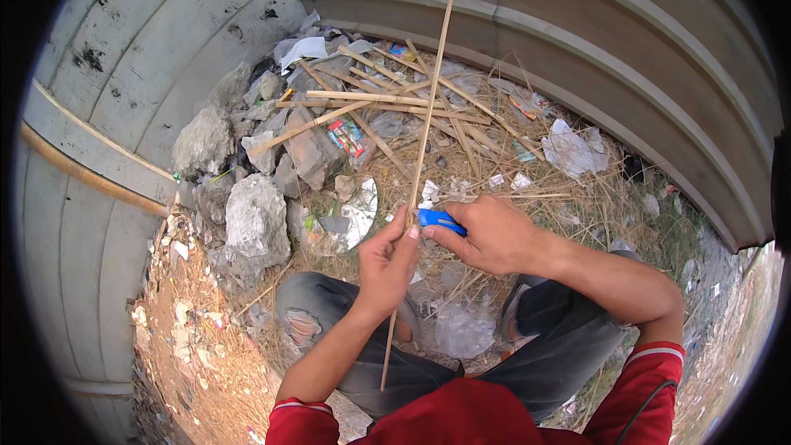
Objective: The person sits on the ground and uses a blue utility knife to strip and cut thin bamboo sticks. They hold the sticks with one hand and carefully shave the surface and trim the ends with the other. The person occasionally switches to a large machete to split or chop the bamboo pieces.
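Note:
My left hand (387,268) is closed around a long, thin strip of pale wood or bamboo (430,99), pinching it near its middle. The strip stands slantwise, its upper end far ahead of me and its lower end by my knees. In my right hand (498,235) is a blue utility knife (442,221), held with the fingers wrapped round its handle. The knife's front end meets the strip just beside my left fingertips. Its blade is too small or hidden to make out.
Several wooden slats (371,103) lie crossed in a heap ahead, beside broken concrete chunks (257,218). Corrugated metal sheeting (593,41) rises behind, and a grey panel wall (107,74) stands at the left. Scraps of litter and dry grass cover the ground around my bent legs (329,313).

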A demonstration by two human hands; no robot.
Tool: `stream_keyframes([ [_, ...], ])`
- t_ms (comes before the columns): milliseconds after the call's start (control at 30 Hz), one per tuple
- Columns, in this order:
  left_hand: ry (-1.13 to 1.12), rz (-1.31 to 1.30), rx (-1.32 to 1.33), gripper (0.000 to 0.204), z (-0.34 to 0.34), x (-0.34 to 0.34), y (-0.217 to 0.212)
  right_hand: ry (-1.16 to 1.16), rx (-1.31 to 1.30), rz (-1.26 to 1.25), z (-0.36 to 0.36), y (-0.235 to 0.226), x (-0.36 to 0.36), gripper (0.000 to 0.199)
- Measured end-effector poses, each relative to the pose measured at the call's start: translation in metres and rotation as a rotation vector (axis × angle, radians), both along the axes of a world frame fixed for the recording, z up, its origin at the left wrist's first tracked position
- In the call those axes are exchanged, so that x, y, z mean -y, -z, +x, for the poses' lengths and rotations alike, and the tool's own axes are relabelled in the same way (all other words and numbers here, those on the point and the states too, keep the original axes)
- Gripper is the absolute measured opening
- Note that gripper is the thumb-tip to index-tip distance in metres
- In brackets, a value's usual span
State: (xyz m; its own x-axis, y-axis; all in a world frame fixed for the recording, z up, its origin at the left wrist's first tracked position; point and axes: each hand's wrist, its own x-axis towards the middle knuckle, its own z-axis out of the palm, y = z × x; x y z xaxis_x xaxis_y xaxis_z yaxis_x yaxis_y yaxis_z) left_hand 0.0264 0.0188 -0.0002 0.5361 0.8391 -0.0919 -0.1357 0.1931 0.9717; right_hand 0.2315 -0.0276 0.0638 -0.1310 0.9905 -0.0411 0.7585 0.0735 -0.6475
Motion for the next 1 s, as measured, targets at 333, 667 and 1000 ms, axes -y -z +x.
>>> stream_keyframes([
  [333,0.048,0.147,-0.096,0.048,0.011,0.001,0.001,-0.047,-0.002,-0.016,0.009,0.01,-0.001,0.056],
  [667,0.195,0.045,-0.147,0.05,-0.001,0.016,0.001,0.429,0.099,0.093,0.111,0.026,-0.042,0.064],
  [1000,0.208,-0.1,-0.071,0.046,-0.004,0.005,0.005,0.039,0.054,0.034,0.019,0.033,0.004,0.054],
])
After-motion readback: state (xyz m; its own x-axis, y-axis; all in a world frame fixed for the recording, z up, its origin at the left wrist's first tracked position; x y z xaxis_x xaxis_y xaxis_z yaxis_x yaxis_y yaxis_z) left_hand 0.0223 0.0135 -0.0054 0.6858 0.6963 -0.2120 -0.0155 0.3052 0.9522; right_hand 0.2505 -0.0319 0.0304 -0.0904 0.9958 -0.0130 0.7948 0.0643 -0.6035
